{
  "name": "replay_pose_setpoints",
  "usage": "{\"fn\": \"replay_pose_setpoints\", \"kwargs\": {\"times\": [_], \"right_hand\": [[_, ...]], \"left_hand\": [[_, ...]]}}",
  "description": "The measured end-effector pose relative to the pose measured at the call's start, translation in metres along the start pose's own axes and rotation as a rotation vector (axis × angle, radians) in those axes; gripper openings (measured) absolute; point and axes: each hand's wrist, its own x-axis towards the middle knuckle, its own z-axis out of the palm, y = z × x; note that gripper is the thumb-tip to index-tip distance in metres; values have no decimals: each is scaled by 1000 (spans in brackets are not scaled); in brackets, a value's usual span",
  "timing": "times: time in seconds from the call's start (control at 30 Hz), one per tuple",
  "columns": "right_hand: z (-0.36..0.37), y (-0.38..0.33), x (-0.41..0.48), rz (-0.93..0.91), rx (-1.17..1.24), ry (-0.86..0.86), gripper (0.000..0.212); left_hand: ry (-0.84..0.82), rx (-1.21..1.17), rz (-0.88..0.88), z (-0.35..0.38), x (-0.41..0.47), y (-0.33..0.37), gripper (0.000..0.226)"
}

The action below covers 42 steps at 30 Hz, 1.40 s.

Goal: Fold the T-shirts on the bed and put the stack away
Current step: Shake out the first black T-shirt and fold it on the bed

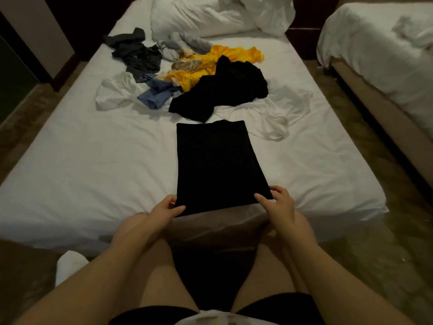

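Status: long black T-shirt folded into a narrow rectangle (pixel 210 165) lies flat on the white-sheeted bed (pixel 82 172), its long axis running away from us and its near short edge at the foot edge of the mattress.

- Our left hand (pixel 164 207) pinches the near left corner of that black rectangle, thumb on top and fingers curled under the cloth.
- Our right hand (pixel 278 202) pinches the near right corner, thumb on top and fingers wrapped round the side edge. Neither hand holds anything else.
- Just beyond the rectangle's far edge, touching or nearly so: crumpled black garment (pixel 225 90).
- Beyond that, same pile: bright yellow shirt (pixel 210 64), with a bunched beige cloth (pixel 185 64) on it.
- Far-left of the rectangle: rumpled blue garment (pixel 157 95), loose white shirt (pixel 114 92), dark grey garment (pixel 138 55).
- Pale grey garment (pixel 185 43) lies farther back, beside the dark grey one.
- Right of the rectangle's far corner: second crumpled white shirt (pixel 278 123), hard to tell apart from the sheet.
- Farthest from the rectangle, at the head end: heaped white pillows and bedding (pixel 210 15).
- Well right of the rectangle, across the floor gap: second white-covered bed (pixel 379 43).
- Near-left of the rectangle, below the mattress: our white-socked foot (pixel 70 263).
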Motion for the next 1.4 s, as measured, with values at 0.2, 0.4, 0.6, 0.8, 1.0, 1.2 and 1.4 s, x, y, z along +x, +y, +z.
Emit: {"fn": "replay_pose_setpoints", "kwargs": {"times": [0.2,0.4,0.6,0.8,1.0,1.2,1.4], "right_hand": [[-14,-6,-24,114,-11,-169,40],[-25,-4,-39,197,45,-218,42],[-27,4,-54,131,-104,-234,36],[-30,11,-78,-62,-281,-133,37],[-34,14,-87,-187,-105,-171,20],[-28,6,-90,-142,217,-89,11],[-32,-29,-76,-208,441,-87,17]], "left_hand": [[-42,-106,-63,10,-9,5,18],[-34,-423,-254,14,-34,-1,14],[56,-551,-178,16,-56,-7,15],[174,-665,-57,18,-69,-16,5],[232,-614,94,13,-82,-23,7],[199,-541,247,5,-103,-26,19],[418,-336,332,-13,-98,-2,10]]}}
